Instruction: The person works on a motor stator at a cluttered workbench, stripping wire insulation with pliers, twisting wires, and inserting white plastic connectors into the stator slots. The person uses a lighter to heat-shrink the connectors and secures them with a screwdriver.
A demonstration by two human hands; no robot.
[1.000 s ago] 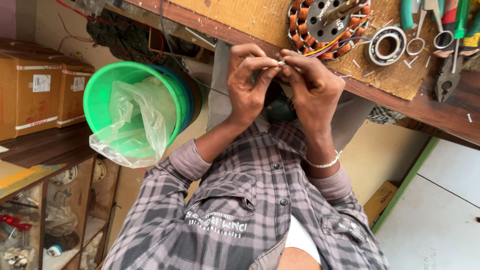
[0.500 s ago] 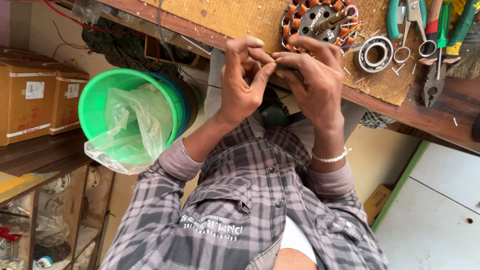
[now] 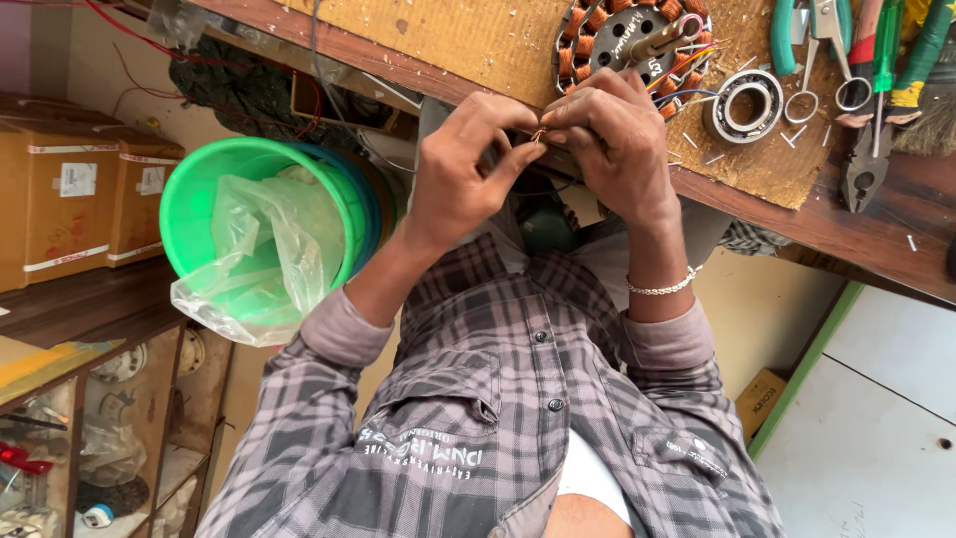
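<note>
My left hand and my right hand meet fingertip to fingertip just in front of the workbench edge. Both pinch the end of a thin copper wire between thumb and forefinger. A silver bracelet circles my right wrist. Right behind my right hand a round motor stator with copper windings lies on a cork-coloured board. Coloured leads run from the stator toward my fingers. My checked shirt fills the lower part of the view.
A steel ball bearing, scissors, pliers and green-handled screwdrivers lie at the bench's right. A green bucket lined with a clear plastic bag stands to my left, beside cardboard boxes on a shelf.
Both hands stay pinched together on the wire, with the fingers shifting slightly. The view has drifted, so the stator and bearing sit a little lower and further left in frame.
</note>
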